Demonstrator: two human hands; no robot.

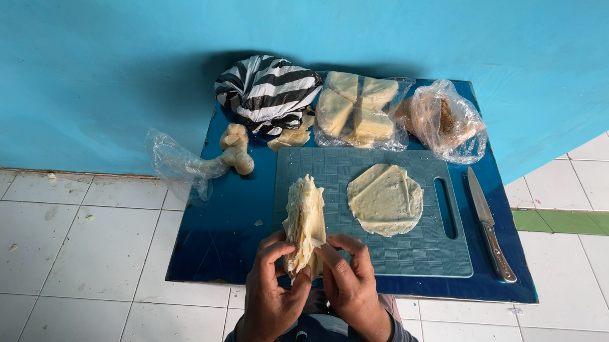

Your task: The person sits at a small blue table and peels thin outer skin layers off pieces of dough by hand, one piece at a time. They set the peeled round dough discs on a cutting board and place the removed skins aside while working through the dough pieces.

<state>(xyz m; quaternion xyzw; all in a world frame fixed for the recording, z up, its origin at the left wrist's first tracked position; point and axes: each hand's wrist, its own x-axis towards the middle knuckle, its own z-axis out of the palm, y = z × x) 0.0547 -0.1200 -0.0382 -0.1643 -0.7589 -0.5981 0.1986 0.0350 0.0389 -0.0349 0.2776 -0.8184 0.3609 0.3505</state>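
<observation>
My left hand [271, 288] grips a stack of thin pale dough wrappers [304, 220], held on edge above the near left of the teal cutting board [376, 251]. My right hand [350, 280] pinches the edge of the stack's outer sheet with thumb and fingers. One round wrapper [385, 199] lies flat on the board, to the right of the stack.
The board rests on a low blue table [214, 235] against a blue wall, over white floor tiles. A knife [491, 225] lies right of the board. Behind it sit a striped bag [267, 89], pale blocks in clear plastic [357, 109], a clear bag [448, 122] and a knotted bag [234, 152].
</observation>
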